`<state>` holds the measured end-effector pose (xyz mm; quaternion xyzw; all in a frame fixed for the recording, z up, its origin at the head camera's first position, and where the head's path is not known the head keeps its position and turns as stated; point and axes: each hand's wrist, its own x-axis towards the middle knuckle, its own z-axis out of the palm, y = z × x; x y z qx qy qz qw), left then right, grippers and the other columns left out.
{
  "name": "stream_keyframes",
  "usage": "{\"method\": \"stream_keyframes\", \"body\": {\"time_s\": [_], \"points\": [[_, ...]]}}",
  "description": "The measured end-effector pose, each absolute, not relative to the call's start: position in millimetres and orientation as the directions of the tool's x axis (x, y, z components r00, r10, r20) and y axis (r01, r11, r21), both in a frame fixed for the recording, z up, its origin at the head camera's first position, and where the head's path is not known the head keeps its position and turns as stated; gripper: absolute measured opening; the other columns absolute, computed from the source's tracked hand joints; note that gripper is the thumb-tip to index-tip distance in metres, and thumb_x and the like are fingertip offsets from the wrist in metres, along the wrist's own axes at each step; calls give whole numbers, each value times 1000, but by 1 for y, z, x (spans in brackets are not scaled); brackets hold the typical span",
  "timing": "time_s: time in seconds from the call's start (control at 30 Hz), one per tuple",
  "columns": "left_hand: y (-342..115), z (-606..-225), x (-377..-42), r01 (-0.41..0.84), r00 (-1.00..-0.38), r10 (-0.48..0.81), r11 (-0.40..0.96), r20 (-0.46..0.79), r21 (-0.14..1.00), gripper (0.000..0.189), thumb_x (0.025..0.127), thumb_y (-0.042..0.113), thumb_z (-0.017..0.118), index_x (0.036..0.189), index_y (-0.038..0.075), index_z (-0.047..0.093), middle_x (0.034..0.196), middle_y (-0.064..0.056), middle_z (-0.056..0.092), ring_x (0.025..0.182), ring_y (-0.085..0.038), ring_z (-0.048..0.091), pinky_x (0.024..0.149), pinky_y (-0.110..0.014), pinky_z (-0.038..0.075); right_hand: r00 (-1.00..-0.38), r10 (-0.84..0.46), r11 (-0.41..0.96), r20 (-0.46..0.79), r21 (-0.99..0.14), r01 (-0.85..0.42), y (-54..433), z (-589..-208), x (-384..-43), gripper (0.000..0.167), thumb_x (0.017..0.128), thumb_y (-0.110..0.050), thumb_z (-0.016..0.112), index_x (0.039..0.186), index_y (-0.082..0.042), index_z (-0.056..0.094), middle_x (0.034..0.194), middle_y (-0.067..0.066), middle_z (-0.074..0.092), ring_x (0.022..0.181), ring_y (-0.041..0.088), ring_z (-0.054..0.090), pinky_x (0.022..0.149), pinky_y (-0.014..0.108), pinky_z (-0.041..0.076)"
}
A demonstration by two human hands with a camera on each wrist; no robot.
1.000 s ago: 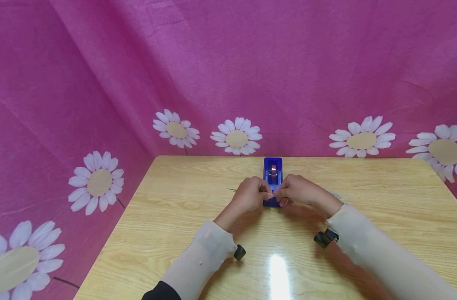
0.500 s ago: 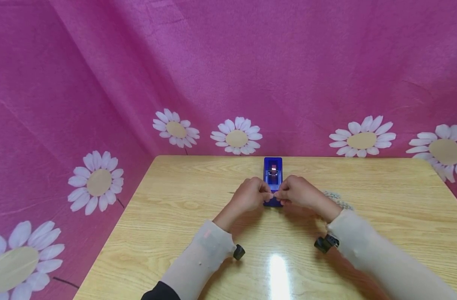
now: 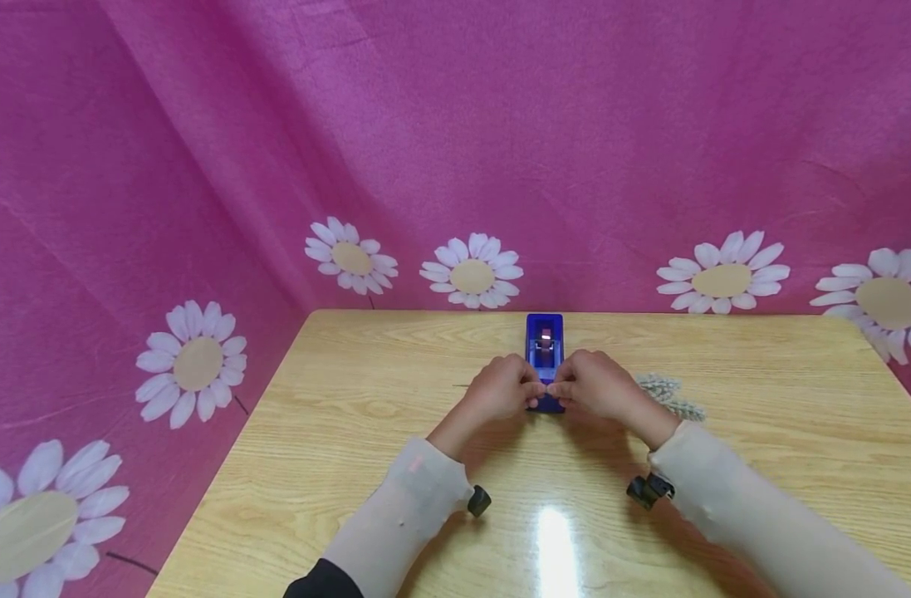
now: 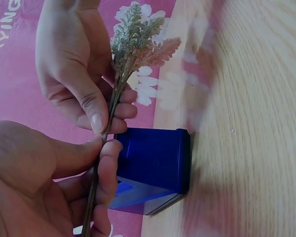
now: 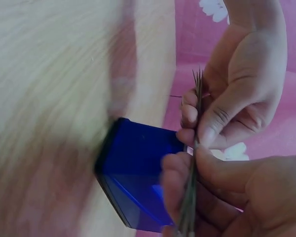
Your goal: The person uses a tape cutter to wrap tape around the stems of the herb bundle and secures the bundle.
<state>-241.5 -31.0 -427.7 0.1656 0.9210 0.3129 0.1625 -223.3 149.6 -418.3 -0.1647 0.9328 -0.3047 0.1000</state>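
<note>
Both hands hold one bunch of thin-stemmed dried-looking sprigs with fluffy grey-green and pinkish heads [image 4: 138,37]. My left hand [image 3: 500,387] pinches the stems [image 5: 189,197] between thumb and curled fingers, toward their bare ends. Closer to the heads, my right hand [image 3: 599,380] pinches the same stems, and the two thumb tips meet at mid-bunch in both wrist views. In the head view the heads show beyond the right wrist and the thin stem ends left of the left hand. Just behind the fingertips stands a blue plastic box-like thing [image 3: 546,359] with a recess and a shiny part inside.
A light wood-grain table [image 3: 380,365] spreads beneath the hands. Its back edge meets a pink cloth [image 3: 575,149] printed with white daisies, which also hangs at the left. Small black cameras [image 3: 479,501] sit at the wrists.
Both hands stay nearly in place with fingertips together. The bunch has turned slightly: its heads show more beside the right wrist, and the stem ends at the left sit a little lower.
</note>
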Motion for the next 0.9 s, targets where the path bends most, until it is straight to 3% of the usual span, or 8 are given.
{"method": "stream_keyframes", "body": {"time_s": [0.23, 0.43, 0.73, 0.9], "points": [[-31, -431, -243, 234, -900, 407, 750, -153, 619, 19, 99, 20, 70, 83, 14, 77, 71, 5, 68, 65, -8, 58, 58, -24, 41, -895, -422, 803, -145, -517, -295, 151, -409, -228, 32, 102, -16, 65, 71, -7, 72, 64, 2, 63, 57, 12, 50, 55, 30, 42], [-31, -433, -243, 252, -905, 408, 741, -120, 623, 16, 97, 19, 73, 82, 14, 77, 69, 7, 68, 66, -8, 59, 58, -24, 43, -880, -435, 799, -189, -531, -281, 152, -407, -233, 33, 102, -15, 64, 73, -4, 73, 61, 3, 62, 56, 12, 50, 55, 27, 42], [-31, -431, -241, 199, -912, 385, 718, -143, 667, 17, 96, 16, 73, 80, 14, 76, 70, 6, 69, 65, -9, 63, 53, -24, 45, -890, -437, 759, -131, -584, -287, 155, -415, -233, 29, 99, -13, 69, 72, -4, 74, 63, 7, 64, 57, 11, 48, 59, 28, 42], [-31, -431, -239, 181, -910, 379, 729, -168, 661, 26, 101, 21, 69, 77, 13, 74, 72, 1, 71, 59, -9, 56, 50, -24, 41, -912, -398, 774, -101, -570, -275, 154, -419, -230, 29, 98, -15, 71, 71, -6, 72, 64, 4, 64, 60, 14, 52, 62, 31, 44]]}}
